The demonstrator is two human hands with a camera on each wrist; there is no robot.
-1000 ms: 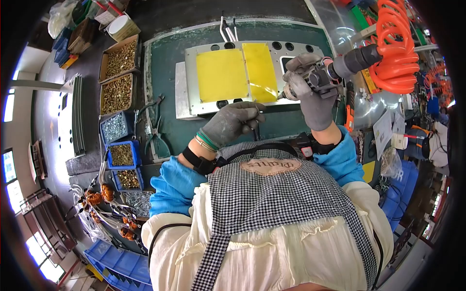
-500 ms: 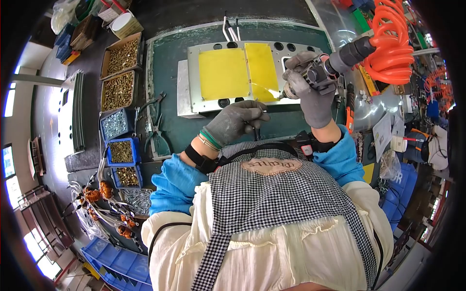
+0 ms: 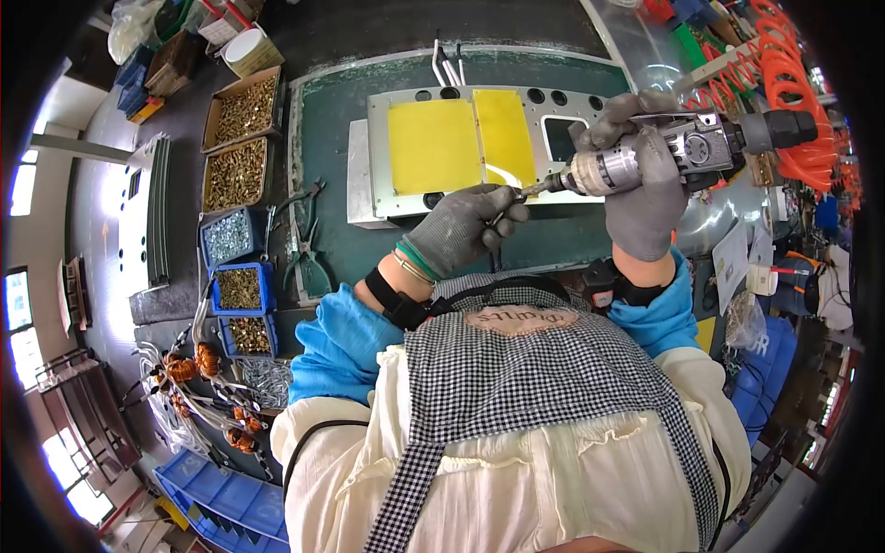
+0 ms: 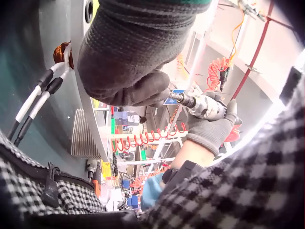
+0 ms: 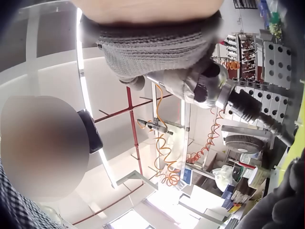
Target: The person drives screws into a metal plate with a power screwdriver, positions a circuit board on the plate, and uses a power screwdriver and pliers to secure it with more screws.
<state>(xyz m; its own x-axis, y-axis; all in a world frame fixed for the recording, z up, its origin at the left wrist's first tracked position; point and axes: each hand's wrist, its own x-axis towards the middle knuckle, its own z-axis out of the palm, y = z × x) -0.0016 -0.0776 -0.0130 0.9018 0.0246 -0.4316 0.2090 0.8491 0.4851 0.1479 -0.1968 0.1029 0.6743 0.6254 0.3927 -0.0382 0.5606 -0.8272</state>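
Observation:
My gloved right hand (image 3: 650, 198) grips a pneumatic screwdriver (image 3: 696, 147), held level with its bit (image 3: 544, 186) pointing left. My gloved left hand (image 3: 461, 226) has thumb and fingers pinched together right at the bit's tip, with a small metal piece (image 3: 499, 219) showing between them. In the left wrist view, the bit (image 4: 175, 96) meets those fingertips. Beyond both hands lies a silver metal chassis (image 3: 544, 115) with round holes and a square cutout, covered in part by yellow sheets (image 3: 433, 147). The hands overlap its near edge in the head view.
At the left stand boxes of brass fasteners (image 3: 238, 173) and blue bins of small hardware (image 3: 230, 237). Pliers (image 3: 306, 253) lie on the green mat (image 3: 332, 101). An orange coiled hose (image 3: 797, 92) hangs at the right. Wired copper coils (image 3: 182, 369) lie at lower left.
The right hand has drawn the screwdriver back from the chassis, to the right, and levelled it. Its bit tip now meets the left fingertips, which have come a little to the right.

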